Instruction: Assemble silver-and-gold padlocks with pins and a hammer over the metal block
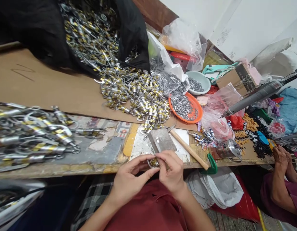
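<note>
One ringed piece in the fingers, heaps of its like all around

The left hand curves thumb and forefinger around a small ringed metal piece, and the right hand pinches at its other side, so both hands are closed on it. The piece is just above the near edge of the tabletop, in front of a metal block.

The work looks to be partway through: this one piece is in handling, while a large pile of silver-and-yellow pieces spills from a black bag and a further heap lies at the left. Which are finished and which wait is not something this view settles, since the fingers cover most of the held piece. Small chain links lie on the block, with a hammer just beside it. Plenty of loose grey parts remain in an orange dish.

Little can be read. The cardboard bears one hand-drawn mark, like an N or a Z on its side. A carton has a dark printed strip, and a metal canister has a label; both are too small to make out. No brand name is legible.
</note>
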### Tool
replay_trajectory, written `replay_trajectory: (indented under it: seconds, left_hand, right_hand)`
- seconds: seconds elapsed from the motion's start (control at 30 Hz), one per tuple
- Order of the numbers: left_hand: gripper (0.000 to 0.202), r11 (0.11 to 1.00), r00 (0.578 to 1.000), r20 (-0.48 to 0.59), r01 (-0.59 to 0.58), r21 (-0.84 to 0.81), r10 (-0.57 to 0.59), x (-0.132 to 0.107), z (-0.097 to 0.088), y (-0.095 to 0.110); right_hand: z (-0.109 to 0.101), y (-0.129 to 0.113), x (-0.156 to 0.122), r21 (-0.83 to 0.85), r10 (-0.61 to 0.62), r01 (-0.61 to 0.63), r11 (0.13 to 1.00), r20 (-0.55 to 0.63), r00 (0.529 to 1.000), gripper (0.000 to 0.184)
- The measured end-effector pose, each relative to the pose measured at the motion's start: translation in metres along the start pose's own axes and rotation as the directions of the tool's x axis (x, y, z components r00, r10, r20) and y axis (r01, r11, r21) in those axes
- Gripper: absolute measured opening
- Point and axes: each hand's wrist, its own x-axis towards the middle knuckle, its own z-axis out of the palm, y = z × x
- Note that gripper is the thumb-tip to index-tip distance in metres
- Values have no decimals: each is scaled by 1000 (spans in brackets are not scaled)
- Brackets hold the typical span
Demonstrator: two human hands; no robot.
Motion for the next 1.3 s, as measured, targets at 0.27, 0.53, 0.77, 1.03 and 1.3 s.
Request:
replay_trajectory:
  seconds: [0.27, 0.53, 0.77, 1.03, 1.3]
  left_hand:
    - [32, 994, 993, -68, 97, -53, -101, -5, 0, -16]
    - [32, 975, 978, -86, 180, -133, -192, -5, 5, -11]
    - [32, 965, 977, -13, 210, -154, -215, 6, 10, -1]
    - [33, 939, 959, 108, 279, -203, -262, 13, 4, 0]
    - [35, 977, 981, 61, 188, -104, -183, 17, -9, 10]
  right_hand:
    - [6, 3, -11, -52, -103, 105, 993, 43, 994, 32]
    - [4, 7, -8, -32, -119, 122, 992, 75, 990, 33]
    - [-4, 10, 4, 6, -64, 63, 998, 80, 995, 29]
    - [-11, 13, 7, 25, 28, -29, 999, 26, 999, 20]
    - [-35, 36, 6, -143, 115, -124, 982, -65, 991, 17]
